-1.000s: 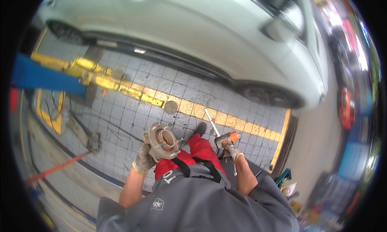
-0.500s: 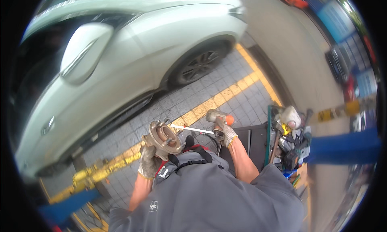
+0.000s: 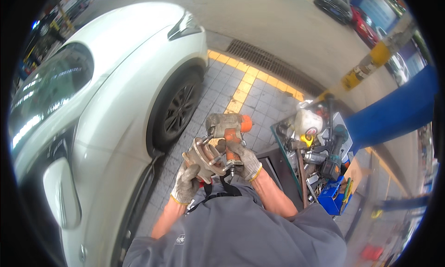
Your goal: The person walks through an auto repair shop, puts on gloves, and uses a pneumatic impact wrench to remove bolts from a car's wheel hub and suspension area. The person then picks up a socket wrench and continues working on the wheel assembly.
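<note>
In my gloved left hand point(image 3: 185, 182) is a rusty wheel hub point(image 3: 202, 160) with studs sticking out of its flange, gripped by its lower left side. My gloved right hand point(image 3: 246, 159) is wrapped round the handle of an impact wrench point(image 3: 227, 124) with a worn grey body and orange parts. The wrench is upright, just behind and right of the hub. In this view the two overlap, and I cannot tell whether they touch. A metal fitting shows at the bottom of the wrench's handle.
A white car point(image 3: 118, 88) stands on the left, its front wheel point(image 3: 178, 107) close by. To my right, a tool cart point(image 3: 279, 139) carries a white bottle point(image 3: 306, 124), a cordless power tool point(image 3: 332, 166) and a blue box point(image 3: 330, 198). Beyond it rises a blue post point(image 3: 394, 116). A floor grate point(image 3: 273, 65) lies ahead.
My view has turned right, toward the car's front and the cart. The impact wrench has come left, close to the hub, and is now upright. Both hands keep their hold.
</note>
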### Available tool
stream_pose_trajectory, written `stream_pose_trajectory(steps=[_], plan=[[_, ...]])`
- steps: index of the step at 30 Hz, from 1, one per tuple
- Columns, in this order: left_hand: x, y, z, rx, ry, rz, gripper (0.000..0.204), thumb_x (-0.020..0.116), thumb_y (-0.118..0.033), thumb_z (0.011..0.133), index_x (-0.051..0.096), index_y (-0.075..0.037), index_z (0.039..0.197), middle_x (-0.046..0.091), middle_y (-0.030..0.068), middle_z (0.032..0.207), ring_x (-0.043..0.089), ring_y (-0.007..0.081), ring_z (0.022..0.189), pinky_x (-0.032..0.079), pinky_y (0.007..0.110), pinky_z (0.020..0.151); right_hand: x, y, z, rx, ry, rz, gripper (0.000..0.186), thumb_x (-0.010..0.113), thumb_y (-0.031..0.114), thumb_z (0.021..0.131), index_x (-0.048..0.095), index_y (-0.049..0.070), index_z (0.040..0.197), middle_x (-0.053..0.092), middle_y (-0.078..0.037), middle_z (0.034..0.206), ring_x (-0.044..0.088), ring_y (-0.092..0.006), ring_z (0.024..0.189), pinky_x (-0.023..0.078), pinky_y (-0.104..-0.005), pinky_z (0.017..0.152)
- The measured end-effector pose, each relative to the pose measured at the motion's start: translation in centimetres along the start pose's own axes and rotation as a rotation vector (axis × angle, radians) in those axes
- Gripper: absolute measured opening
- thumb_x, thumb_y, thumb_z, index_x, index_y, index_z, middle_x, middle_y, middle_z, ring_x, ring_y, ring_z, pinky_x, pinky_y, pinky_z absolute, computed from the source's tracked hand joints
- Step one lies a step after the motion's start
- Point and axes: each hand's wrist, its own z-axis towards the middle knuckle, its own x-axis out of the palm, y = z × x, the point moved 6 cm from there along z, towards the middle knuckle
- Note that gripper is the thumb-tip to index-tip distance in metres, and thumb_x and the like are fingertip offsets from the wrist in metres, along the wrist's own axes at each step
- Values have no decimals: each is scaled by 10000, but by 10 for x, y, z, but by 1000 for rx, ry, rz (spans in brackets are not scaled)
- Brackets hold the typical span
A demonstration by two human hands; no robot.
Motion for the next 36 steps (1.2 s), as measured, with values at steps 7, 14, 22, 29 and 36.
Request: stream_pose_trajectory(steps=[7,14,22,29,36], plan=[[17,-61,171,-22,39,200,809,832,-168,854,439,-6,1542,641,129,1364,681,228,1199,598,366,973,18,93,81,-194,-249,-11,366,649,291,1066,709,31,1317,768,-86,1150,759,-172,950,624,-308,751],[44,-133,341,204,113,911,1041,964,-135,681,401,-23,1550,586,133,1407,611,221,1284,536,372,1096,9,183,177,-453,-348,-160,381,708,262,1020,701,49,1335,763,-92,1197,772,-209,911,621,-349,726],[83,-151,492,-75,179,686,1094,974,-181,696,377,48,1584,588,182,1452,617,248,1317,534,383,1118,41,303,227,-925,-663,-1577,651,726,-52,814,622,17,1453,747,-173,1276,766,-318,1068,636,-363,869],[124,-140,672,-230,258,449,884,834,-190,823,406,67,1553,630,178,1389,666,267,1233,578,387,1024,-46,409,373,-537,-472,-3,351,749,220,1027,676,15,1302,760,-102,1132,781,-188,887,624,-314,605],[142,-103,849,-244,123,65,619,713,-77,911,481,53,1470,701,184,1255,744,321,1037,640,413,838,-104,563,501,-528,-395,-77,308,659,132,1049,678,-68,1282,774,-168,1184,792,-249,1003,672,-307,805]])
